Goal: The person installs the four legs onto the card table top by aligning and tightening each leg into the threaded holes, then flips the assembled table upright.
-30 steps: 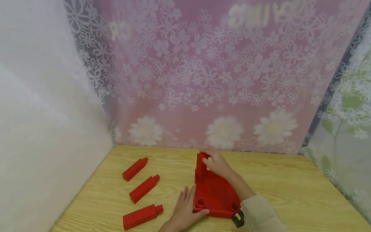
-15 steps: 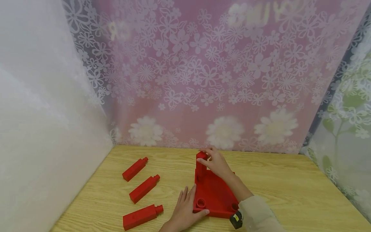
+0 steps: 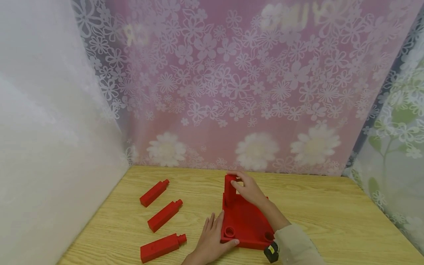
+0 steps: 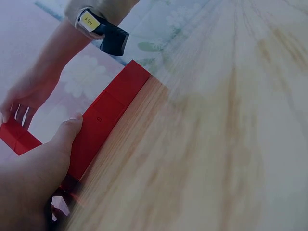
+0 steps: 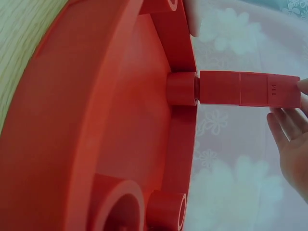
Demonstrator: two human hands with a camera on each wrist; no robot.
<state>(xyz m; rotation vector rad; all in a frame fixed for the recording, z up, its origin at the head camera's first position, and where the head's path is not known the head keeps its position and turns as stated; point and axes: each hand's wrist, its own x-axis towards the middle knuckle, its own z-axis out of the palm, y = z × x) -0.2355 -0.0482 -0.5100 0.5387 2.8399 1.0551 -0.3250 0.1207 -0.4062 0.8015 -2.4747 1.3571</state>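
Observation:
A red quarter-round tray (image 3: pixel 245 217) with round sockets at its corners lies on the table. At its back left corner stands a square red leg (image 3: pixel 230 188). Pinched near the top by my right hand (image 3: pixel 248 189), the leg is upright, its narrow end in the socket (image 5: pixel 183 89) in the right wrist view. My left hand (image 3: pixel 210 243) lies at the near left corner, straight fingers along the side wall and thumb against the front wall. The left wrist view shows that thumb (image 4: pixel 70 130) pressing the tray's outer face.
Three more red legs with narrow round ends lie to the left: a far one (image 3: pixel 154 193), a middle one (image 3: pixel 165 215) and a near one (image 3: pixel 162 247). A flowered curtain (image 3: pixel 212 110) hangs behind the wooden table (image 3: pixel 318 206). A black wrist camera (image 3: pixel 271 252) is beside the right sleeve.
The right hand's fingers loosened and spread around the leg's top, then closed in again, and the leg looks slightly turned. The left hand and the tray have stayed put.

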